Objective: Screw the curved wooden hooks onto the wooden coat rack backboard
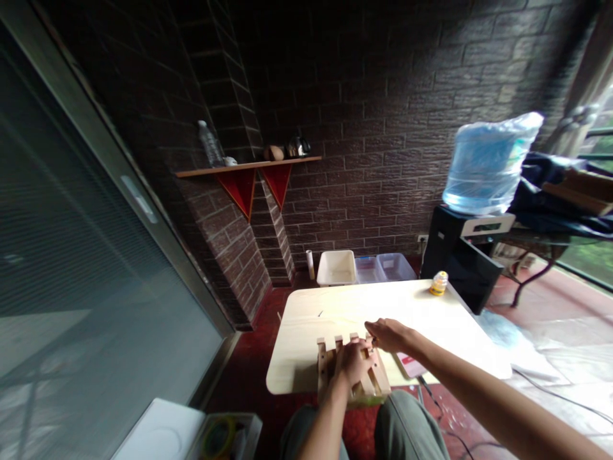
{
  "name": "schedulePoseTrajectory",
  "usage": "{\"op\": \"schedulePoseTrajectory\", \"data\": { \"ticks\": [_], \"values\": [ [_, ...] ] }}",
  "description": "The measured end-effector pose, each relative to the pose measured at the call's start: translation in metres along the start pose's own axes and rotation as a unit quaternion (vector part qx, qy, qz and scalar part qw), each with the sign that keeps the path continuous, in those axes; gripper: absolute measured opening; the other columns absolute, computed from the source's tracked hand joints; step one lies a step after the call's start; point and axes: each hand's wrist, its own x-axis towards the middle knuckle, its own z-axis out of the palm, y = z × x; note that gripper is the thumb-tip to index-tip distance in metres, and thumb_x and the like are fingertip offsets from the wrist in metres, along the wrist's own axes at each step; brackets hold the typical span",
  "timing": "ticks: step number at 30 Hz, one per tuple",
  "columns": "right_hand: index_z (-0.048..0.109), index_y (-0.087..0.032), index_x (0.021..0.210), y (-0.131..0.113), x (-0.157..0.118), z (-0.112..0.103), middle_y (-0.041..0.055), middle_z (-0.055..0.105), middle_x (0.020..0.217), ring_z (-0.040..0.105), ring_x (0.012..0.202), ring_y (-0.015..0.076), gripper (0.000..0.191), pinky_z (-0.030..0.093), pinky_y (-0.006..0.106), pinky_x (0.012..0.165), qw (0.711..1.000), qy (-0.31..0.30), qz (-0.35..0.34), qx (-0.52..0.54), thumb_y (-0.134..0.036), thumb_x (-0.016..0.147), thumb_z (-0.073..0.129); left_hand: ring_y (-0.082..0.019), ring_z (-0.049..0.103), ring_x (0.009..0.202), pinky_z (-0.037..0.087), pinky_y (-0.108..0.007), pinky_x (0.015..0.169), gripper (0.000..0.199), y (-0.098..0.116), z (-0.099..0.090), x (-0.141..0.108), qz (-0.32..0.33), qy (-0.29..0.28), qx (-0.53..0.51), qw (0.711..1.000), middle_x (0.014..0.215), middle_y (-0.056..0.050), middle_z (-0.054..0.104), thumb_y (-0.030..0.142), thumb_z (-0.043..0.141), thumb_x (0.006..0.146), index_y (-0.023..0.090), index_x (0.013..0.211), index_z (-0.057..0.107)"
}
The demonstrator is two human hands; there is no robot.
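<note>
A small slatted wooden piece (322, 367), like a rack or crate, lies at the near edge of the pale table (297, 326), just above my knees. My left hand (353, 363) rests over its middle slats, with the fingers curled round a slat near the far end. At the rack's far right corner, my right hand (389, 333) is closed in a pinch against the end of a slat. Whatever it pinches is too small and too hidden to make out. Small dark holes show in some slats. On the table beyond lies a small dark thin object (320, 314), possibly a screw.
A pink-and-white flat item (410, 365) with a cable lies right of the rack. A small yellow-labelled bottle (438, 283) stands at the far right corner. Plastic bins (336, 267) sit behind the table. A water dispenser (460, 255) stands right; an open box (230, 437) is lower left.
</note>
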Motion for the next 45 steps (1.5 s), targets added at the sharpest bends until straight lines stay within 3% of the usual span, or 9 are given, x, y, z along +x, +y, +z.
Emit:
{"op": "schedulePoseTrajectory", "data": {
  "ticks": [7,12,16,25,35,40,45],
  "values": [
    [0.066,-0.012,0.113,-0.003,0.001,-0.005,0.0173,0.078,0.1,0.075,0.09,0.0294,0.03,0.05,0.029,0.065,1.0,-0.009,0.02,-0.006,-0.029,0.089,0.067,-0.027,0.07,0.108,0.051,-0.041,0.102,0.02,0.0,0.0,-0.002,-0.01,0.003,0.001,1.0,0.113,-0.01,0.077,0.027,0.065,0.083,0.021,0.099,0.076],
    [0.063,-0.007,0.122,-0.014,-0.004,-0.016,0.0206,0.077,0.104,0.076,0.09,0.0293,0.035,0.051,0.03,0.067,1.0,-0.02,0.006,-0.01,-0.016,0.088,0.06,-0.025,0.07,0.106,0.053,-0.038,0.099,0.024,0.001,-0.003,-0.003,-0.008,-0.001,-0.004,1.0,0.112,-0.009,0.077,0.027,0.062,0.085,0.021,0.103,0.077],
    [0.062,-0.006,0.125,-0.017,-0.006,-0.02,0.0206,0.078,0.102,0.076,0.088,0.0285,0.038,0.052,0.029,0.065,1.0,-0.03,0.002,-0.009,-0.015,0.088,0.059,-0.026,0.07,0.107,0.052,-0.039,0.101,0.026,0.002,-0.007,-0.005,-0.004,-0.004,-0.004,1.0,0.112,-0.008,0.077,0.029,0.063,0.085,0.022,0.106,0.077],
    [0.072,-0.013,0.103,-0.009,0.003,-0.015,0.0189,0.078,0.098,0.076,0.092,0.0317,0.019,0.054,0.033,0.072,0.999,-0.014,0.025,-0.02,-0.023,0.09,0.064,-0.026,0.071,0.103,0.053,-0.04,0.099,0.022,0.003,-0.006,-0.005,-0.006,-0.001,-0.004,1.0,0.111,-0.008,0.078,0.029,0.065,0.086,0.022,0.103,0.077],
    [0.067,-0.014,0.119,-0.01,-0.009,-0.01,0.0171,0.077,0.103,0.075,0.092,0.0292,0.029,0.053,0.032,0.072,1.0,0.005,0.025,-0.01,-0.021,0.091,0.061,-0.025,0.07,0.108,0.052,-0.039,0.101,0.02,0.004,-0.002,-0.001,-0.006,-0.002,-0.004,1.0,0.113,-0.008,0.077,0.024,0.065,0.084,0.022,0.101,0.076],
    [0.07,-0.017,0.104,-0.004,-0.006,-0.008,0.0133,0.078,0.096,0.076,0.089,0.028,0.017,0.052,0.03,0.071,1.0,0.0,0.023,-0.001,-0.027,0.091,0.065,-0.028,0.069,0.11,0.051,-0.044,0.103,0.024,0.002,-0.004,-0.003,-0.011,-0.007,0.009,1.0,0.114,-0.008,0.077,0.03,0.063,0.085,0.023,0.104,0.076],
    [0.069,-0.015,0.108,-0.006,-0.007,-0.007,0.0165,0.078,0.099,0.076,0.091,0.0305,0.022,0.053,0.033,0.072,0.999,0.002,0.037,-0.006,-0.027,0.09,0.065,-0.027,0.07,0.106,0.052,-0.043,0.1,0.025,0.001,-0.003,-0.002,-0.019,-0.012,0.02,1.0,0.112,-0.008,0.077,0.03,0.063,0.084,0.022,0.104,0.077]
  ]
}}
